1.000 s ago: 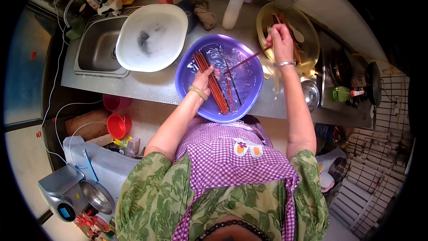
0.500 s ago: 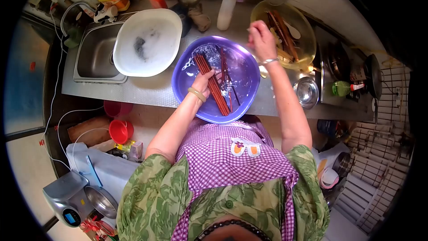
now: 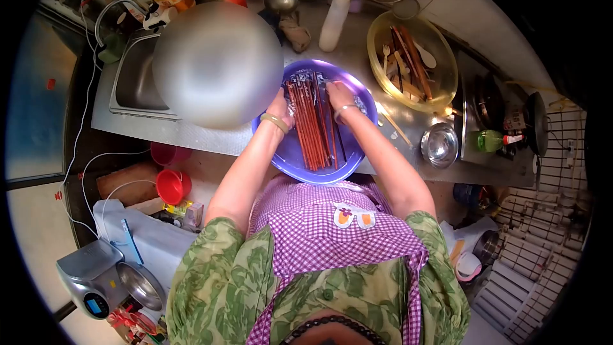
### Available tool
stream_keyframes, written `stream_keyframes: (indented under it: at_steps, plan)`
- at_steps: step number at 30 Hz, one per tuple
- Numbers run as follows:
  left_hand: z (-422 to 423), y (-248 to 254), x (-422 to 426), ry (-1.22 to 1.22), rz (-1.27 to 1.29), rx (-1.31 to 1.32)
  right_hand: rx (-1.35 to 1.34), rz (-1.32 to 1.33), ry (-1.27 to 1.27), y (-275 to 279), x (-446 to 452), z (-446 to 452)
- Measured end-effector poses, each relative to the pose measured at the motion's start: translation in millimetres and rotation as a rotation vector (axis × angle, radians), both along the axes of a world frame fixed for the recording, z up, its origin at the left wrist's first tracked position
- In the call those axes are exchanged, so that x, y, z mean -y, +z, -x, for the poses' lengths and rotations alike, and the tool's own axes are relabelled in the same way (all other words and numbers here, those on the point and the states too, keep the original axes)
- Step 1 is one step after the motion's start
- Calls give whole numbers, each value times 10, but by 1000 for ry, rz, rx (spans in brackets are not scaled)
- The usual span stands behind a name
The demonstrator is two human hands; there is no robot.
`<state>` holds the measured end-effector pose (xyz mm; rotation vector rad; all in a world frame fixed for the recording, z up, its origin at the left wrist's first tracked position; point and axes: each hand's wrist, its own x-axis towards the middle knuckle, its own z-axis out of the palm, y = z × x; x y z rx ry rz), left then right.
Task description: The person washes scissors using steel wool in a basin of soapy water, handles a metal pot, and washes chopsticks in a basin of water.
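Observation:
A bunch of reddish-brown chopsticks [image 3: 309,129] lies fanned out in the water of a purple basin [image 3: 300,177]. My left hand [image 3: 281,110] is closed on the left side of the bunch, its fingertips partly hidden by the sticks. On the other side, my right hand [image 3: 340,96] has its fingers curled against the upper right of the chopsticks, which include a few darker ones. Both wrists are over the basin's rim.
To the right stands a yellowish bowl [image 3: 454,78] of wooden utensils, with a metal bowl [image 3: 439,144] nearer me. A blurred patch covers the white basin's place at left, beside the sink [image 3: 135,76]. A pump bottle [image 3: 334,22] stands behind the purple basin.
My right hand has come from beside the yellowish bowl down into the purple basin. The chopsticks, bundled in my left hand before, are now spread between both hands. A light stick now shows on the counter.

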<state>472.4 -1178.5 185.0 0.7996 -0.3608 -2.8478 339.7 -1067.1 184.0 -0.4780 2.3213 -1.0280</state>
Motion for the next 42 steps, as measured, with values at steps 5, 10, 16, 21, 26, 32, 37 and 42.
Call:
stream_keyframes:
  at_steps: [5,10,16,21,26,32,37,42]
  plan:
    - [228,22,71,-30,-65,81,679,466,-441,63,354,-105]
    - [300,-118,40,-23,-72,223,167,-4,-181,40,331,-96]
    - [351,-222,31,-77,-85,162,-6,-141,-61,179,248,-192]
    - [343,64,-29,-25,-11,126,891,369,-404,117,365,-180]
    - [309,10,-8,-9,90,23,531,339,-103,349,365,-481]
    - [153,611,-605,166,364,93,478,305,-70,631,203,-499]
    - [108,15,-370,53,279,-64,30,469,-143,750,253,-826]
    - [133,-119,-391,57,297,-52,173,404,67,655,124,-1018]
